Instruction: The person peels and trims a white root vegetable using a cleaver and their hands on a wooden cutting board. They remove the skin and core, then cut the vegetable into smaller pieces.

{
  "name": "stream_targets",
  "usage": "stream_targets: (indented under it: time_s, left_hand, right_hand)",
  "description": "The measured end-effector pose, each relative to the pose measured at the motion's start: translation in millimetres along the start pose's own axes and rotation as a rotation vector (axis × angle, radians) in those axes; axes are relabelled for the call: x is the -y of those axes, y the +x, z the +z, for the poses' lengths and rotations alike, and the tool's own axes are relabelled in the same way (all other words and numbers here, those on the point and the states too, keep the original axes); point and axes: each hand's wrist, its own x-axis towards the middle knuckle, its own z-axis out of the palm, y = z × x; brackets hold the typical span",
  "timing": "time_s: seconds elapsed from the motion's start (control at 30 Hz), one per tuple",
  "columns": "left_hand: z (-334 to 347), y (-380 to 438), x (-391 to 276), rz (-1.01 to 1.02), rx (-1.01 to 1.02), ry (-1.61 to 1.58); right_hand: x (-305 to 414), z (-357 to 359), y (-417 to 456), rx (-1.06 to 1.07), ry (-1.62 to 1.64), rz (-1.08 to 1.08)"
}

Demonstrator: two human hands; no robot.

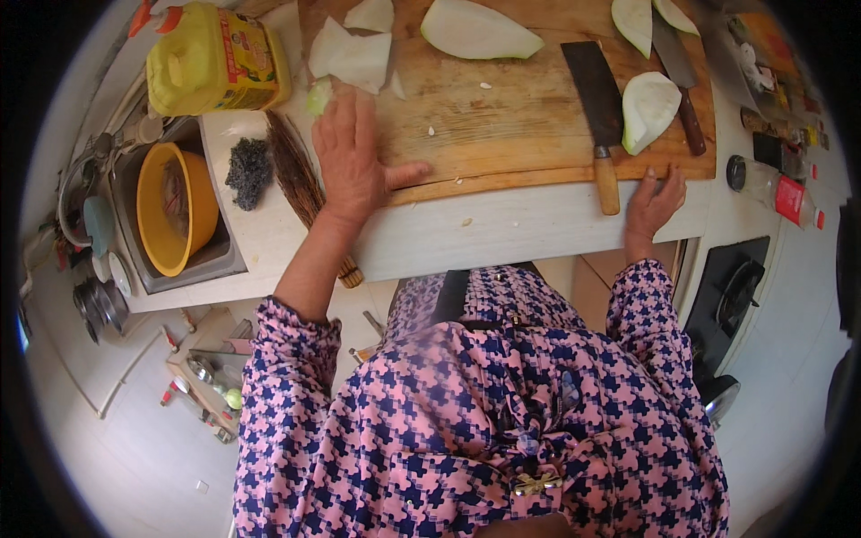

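Observation:
My left hand (346, 151) lies palm down on the left edge of a wooden cutting board (484, 155), thumb spread and nothing held. Just beyond its fingers are peeled pale gourd pieces (353, 54) and a green scrap (319, 96). My right hand (654, 205) rests its fingertips on the board's near edge, also holding nothing. Near it lie a cleaver (595, 94) with a wooden handle, its handle jutting over the edge, and a gourd wedge (649, 111). Behind that wedge a dark-handled knife (676, 60) touches more wedges. A larger gourd wedge (477, 30) is at the back.
Left of the board are a twig brush (296, 165), a dark scouring pad (249, 173) and a yellow jug (202, 60). A sink (232, 252) holds a yellow basin (151, 215). On the right are a bottle (790, 195) and a gas hob (716, 316).

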Motion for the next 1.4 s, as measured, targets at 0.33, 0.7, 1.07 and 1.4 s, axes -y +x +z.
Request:
stream_targets:
  time_s: [0.33, 0.7, 1.07, 1.4]
  left_hand:
    - [11, 19, 10, -0.174, -0.106, 0.198]
    - [22, 31, 6, -0.302, -0.166, 0.233]
    - [50, 74, -68, -0.239, -0.108, 0.039]
    - [35, 46, 0, -0.377, -0.247, 0.376]
  right_hand:
    - [-12, -9, 0, 0.022, -0.056, -0.003]
    - [3, -17, -2, 0.054, -0.046, 0.01]
    - [14, -15, -2, 0.049, -0.023, 0.01]
    - [21, -21, -4, 0.062, -0.023, 0.0]
